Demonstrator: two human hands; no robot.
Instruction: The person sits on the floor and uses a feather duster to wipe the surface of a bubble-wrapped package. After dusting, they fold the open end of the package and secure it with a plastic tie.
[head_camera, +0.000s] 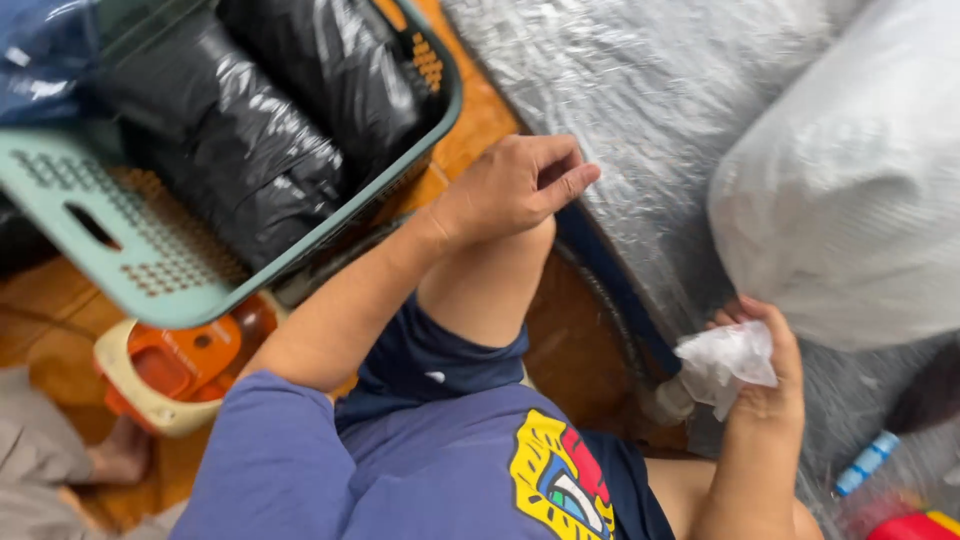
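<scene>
My left hand (515, 185) rests on my raised knee, fingers loosely curled, thumb out, holding nothing. It lies beside the edge of a bubble-wrapped flat object (640, 130). My right hand (765, 375) is lower right, closed around a crumpled piece of clear white plastic wrap (725, 362). Just above that hand sits a big roll of bubble wrap (850, 190). I wear a blue shirt with a yellow print.
A green laundry basket (150, 270) holding black plastic bags (250, 130) stands at upper left. An orange and cream tape dispenser (175, 375) lies on the wooden floor below it. Another person's foot (120, 455) shows at lower left. A blue-capped object (868, 460) lies at lower right.
</scene>
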